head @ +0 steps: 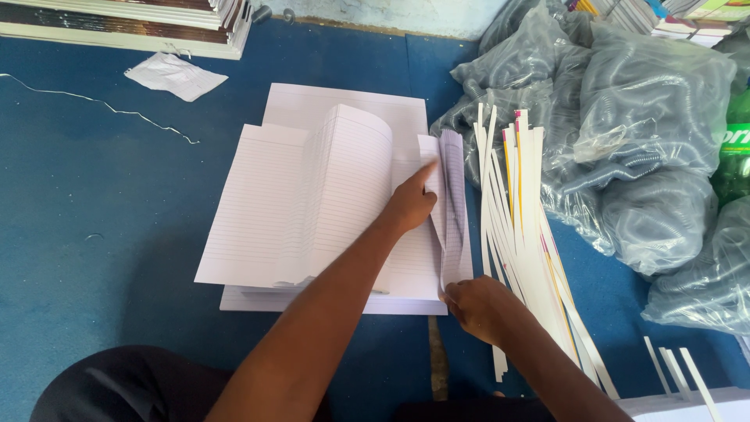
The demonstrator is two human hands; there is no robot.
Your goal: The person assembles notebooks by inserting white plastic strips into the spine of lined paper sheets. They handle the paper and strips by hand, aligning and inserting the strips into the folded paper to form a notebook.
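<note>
Fanning ruled sheets point(344, 195), both hands point(410, 205)

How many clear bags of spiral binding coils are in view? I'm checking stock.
4 that I can separate, all piled on the right: one at top centre, one right of it, one lower, one at the edge. Overlaps may hide more.

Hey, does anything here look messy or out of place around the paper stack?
Yes: a crumpled paper scrap and a loose thread lie on the blue floor, away from the ruled sheets.
</note>
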